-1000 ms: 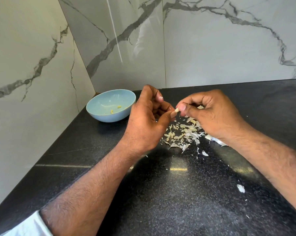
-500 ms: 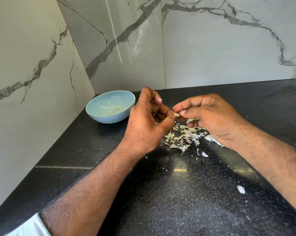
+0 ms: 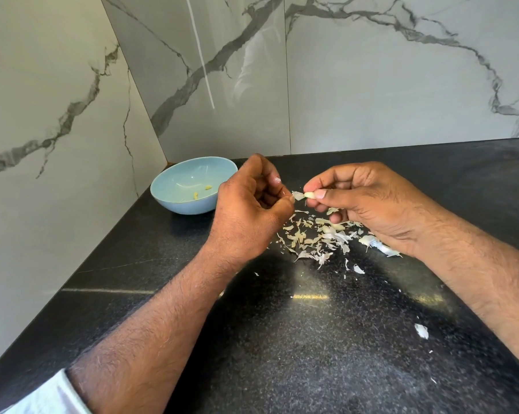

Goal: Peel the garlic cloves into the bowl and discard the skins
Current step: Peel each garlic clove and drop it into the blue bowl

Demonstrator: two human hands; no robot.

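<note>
My right hand [image 3: 362, 201] pinches a small pale garlic clove [image 3: 309, 195] between thumb and forefinger, above the black counter. A flap of papery skin [image 3: 297, 195] sticks out from the clove's left end, and my left hand [image 3: 249, 210], fingers curled, pinches that flap. Below both hands lies a pile of loose garlic skins [image 3: 318, 236]. A light blue bowl [image 3: 174, 201] stands to the left in the corner, holding two peeled cloves [image 3: 201, 192].
Marble walls close the counter [image 3: 282, 339] on the left and at the back. Part of a garlic bulb [image 3: 374, 243] lies under my right wrist. Stray skin flakes [image 3: 421, 330] are scattered toward the front right.
My hands have drawn slightly apart. The clove now shows between my right fingertips, with a flap of skin pulled off toward my left hand.
</note>
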